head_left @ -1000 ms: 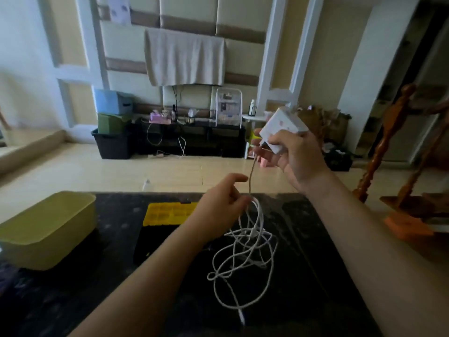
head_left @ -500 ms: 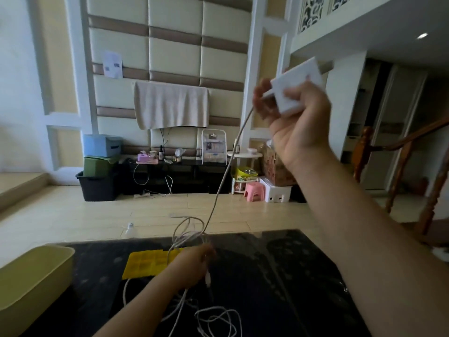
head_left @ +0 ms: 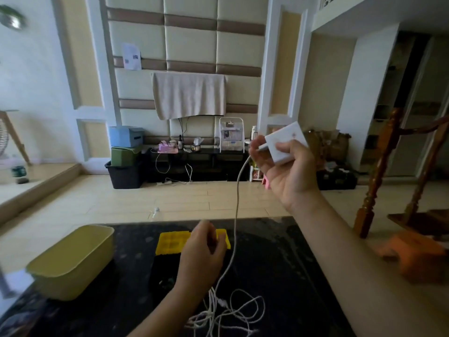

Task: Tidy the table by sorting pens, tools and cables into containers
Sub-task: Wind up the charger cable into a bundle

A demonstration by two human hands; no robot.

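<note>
A white charger adapter is gripped in my right hand, held up above the far edge of the black table. Its white cable hangs straight down from the adapter into a loose tangle on the table near me. My left hand hovers over the table just left of the hanging cable, blurred, fingers loosely curled, with nothing seen in it. A pale yellow-green bin stands on the table's left side.
A yellow compartment tray on a black case lies beyond my left hand. An orange object and a wooden chair stand off the table's right edge. Storage boxes and a low cabinet line the far wall.
My right hand has come down with the adapter from high overhead. My left hand has let go of the cable bundle, which now lies on the table.
</note>
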